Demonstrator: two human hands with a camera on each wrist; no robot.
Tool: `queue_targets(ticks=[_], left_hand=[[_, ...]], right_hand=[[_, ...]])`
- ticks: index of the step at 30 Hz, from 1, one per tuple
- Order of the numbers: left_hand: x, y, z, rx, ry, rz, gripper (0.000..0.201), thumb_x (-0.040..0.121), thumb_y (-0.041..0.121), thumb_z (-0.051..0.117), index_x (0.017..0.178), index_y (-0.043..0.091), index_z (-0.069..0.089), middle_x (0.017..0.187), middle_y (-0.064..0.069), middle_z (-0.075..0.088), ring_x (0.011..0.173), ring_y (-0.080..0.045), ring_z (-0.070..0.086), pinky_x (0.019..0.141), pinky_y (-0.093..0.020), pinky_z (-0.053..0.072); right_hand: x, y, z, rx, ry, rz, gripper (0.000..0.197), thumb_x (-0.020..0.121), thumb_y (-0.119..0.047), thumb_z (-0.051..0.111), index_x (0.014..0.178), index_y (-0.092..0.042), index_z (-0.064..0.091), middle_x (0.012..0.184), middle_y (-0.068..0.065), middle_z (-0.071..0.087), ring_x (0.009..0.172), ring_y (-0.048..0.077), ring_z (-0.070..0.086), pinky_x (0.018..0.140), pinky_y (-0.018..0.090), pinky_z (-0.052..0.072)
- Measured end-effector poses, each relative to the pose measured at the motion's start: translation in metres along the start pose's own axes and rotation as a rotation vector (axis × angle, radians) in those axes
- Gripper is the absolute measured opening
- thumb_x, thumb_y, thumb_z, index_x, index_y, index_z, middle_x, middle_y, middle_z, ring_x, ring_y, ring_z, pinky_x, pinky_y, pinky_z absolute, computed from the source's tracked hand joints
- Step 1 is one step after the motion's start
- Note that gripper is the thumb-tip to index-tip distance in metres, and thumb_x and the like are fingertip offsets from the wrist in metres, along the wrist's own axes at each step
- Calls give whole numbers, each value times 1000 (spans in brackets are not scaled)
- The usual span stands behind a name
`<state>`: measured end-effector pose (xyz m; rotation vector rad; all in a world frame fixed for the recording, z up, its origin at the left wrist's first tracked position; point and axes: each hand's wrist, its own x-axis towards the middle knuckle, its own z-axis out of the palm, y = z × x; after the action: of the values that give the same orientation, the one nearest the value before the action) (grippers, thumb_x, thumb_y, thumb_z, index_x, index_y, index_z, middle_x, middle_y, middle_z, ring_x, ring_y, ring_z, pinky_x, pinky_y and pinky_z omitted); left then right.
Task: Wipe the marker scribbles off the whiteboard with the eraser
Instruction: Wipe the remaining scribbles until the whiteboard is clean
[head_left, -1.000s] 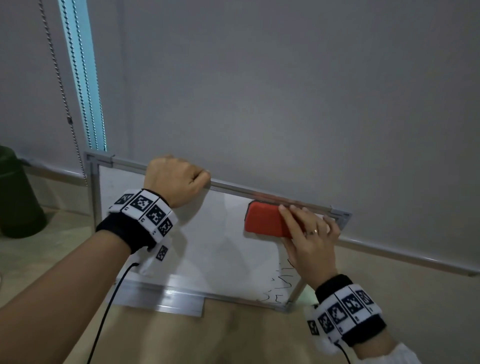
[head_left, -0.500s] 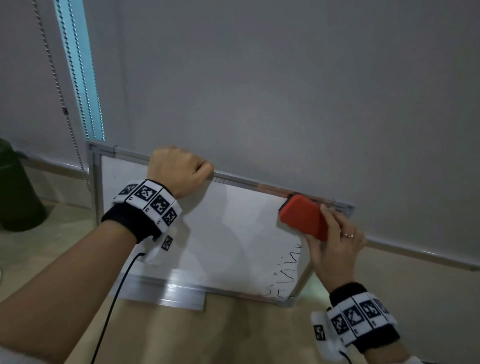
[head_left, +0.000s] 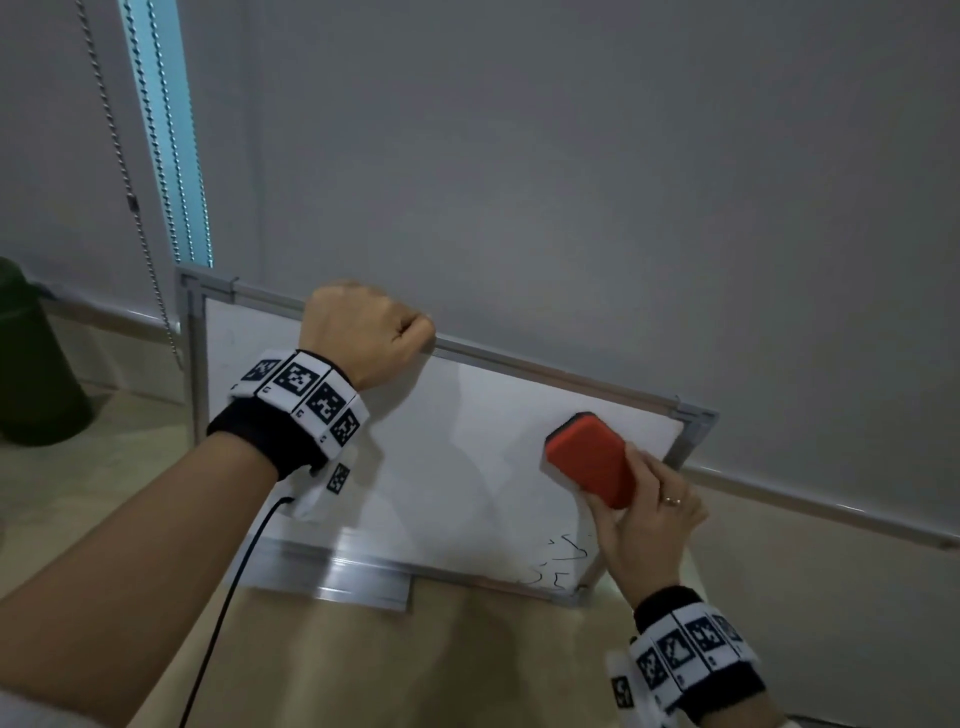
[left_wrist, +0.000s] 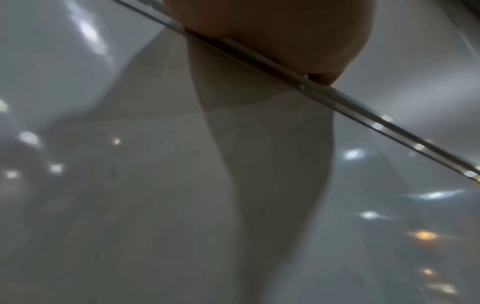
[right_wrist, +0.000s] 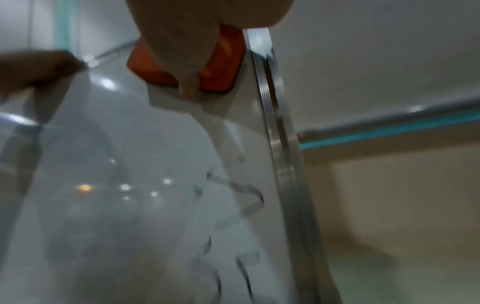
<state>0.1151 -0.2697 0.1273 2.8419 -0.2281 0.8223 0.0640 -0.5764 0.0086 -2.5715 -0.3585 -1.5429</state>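
A small whiteboard (head_left: 467, 457) in a metal frame leans against the grey wall on a tan surface. My left hand (head_left: 363, 332) grips its top rail (left_wrist: 337, 96), fingers curled over the edge. My right hand (head_left: 644, 514) grips the red eraser (head_left: 589, 460) and presses it flat on the board near the right edge; in the right wrist view the eraser (right_wrist: 221, 63) sits beside the right frame. Black marker scribbles (head_left: 561, 564) lie in the lower right corner, below the eraser, and show blurred in the right wrist view as scribbles (right_wrist: 233, 197).
A metal tray (head_left: 332, 571) runs along the board's lower left edge. A dark green bin (head_left: 31, 364) stands at far left. A bead chain (head_left: 130, 197) and a blue window strip (head_left: 166, 130) hang behind the board's left corner. A black cable (head_left: 228, 608) trails from my left wrist.
My right hand slid the eraser right along the top edge, then down the board's right side. Fewer scribbles remain in the lower right corner. My left hand kept its hold on the rail.
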Motion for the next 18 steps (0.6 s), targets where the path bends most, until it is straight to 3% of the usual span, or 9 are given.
queue_targets(ticks=[2, 5, 7, 10, 13, 15, 18], left_hand=[[-1, 1, -1, 7, 1, -4, 73, 71, 47, 12, 65, 7, 72, 61, -18, 68, 63, -32, 62, 49, -20, 6], [-2, 3, -5, 9, -2, -2, 74, 70, 46, 10, 66, 7, 72, 61, -17, 68, 62, -33, 62, 47, -24, 8], [-3, 3, -6, 9, -4, -1, 75, 70, 46, 8, 67, 6, 72, 62, -17, 68, 63, -32, 62, 47, -26, 9], [-3, 2, -5, 6, -10, -13, 76, 70, 46, 8, 68, 7, 72, 62, -16, 68, 65, -32, 61, 48, -26, 12], [-3, 1, -4, -5, -4, -16, 75, 70, 46, 8, 66, 7, 72, 63, -17, 68, 65, -33, 61, 48, -25, 11], [-3, 1, -5, -12, -1, -14, 74, 70, 46, 9, 65, 5, 71, 64, -18, 68, 64, -32, 60, 48, -23, 8], [-1, 2, -6, -6, -6, -15, 75, 69, 46, 8, 65, 3, 70, 64, -19, 68, 58, -26, 48, 48, -24, 10]], right_hand=[[-36, -1, 9, -12, -104, -38, 55, 72, -40, 52, 119, -13, 45, 108, 7, 42, 87, 25, 38, 78, 36, 27], [-79, 2, 15, -110, -373, -306, 63, 58, -27, 62, 118, -25, 44, 98, 3, 41, 79, 24, 37, 77, 34, 27], [-75, 7, 14, -109, -392, -390, 63, 50, -28, 65, 110, -26, 46, 96, 1, 41, 79, 22, 37, 78, 34, 27], [-41, 7, 9, -84, -192, -190, 46, 68, -37, 52, 110, -20, 49, 100, 2, 42, 82, 24, 39, 78, 35, 26], [-32, 0, 9, -11, -109, 45, 51, 70, -42, 51, 111, -10, 48, 104, 8, 43, 90, 26, 39, 79, 37, 25], [-50, -2, 15, 6, -181, 92, 55, 68, -44, 51, 109, -8, 47, 101, 13, 49, 89, 26, 38, 79, 39, 25], [-90, 1, 28, -82, -437, -90, 59, 55, -39, 68, 104, -13, 46, 92, 10, 49, 78, 25, 36, 75, 38, 27]])
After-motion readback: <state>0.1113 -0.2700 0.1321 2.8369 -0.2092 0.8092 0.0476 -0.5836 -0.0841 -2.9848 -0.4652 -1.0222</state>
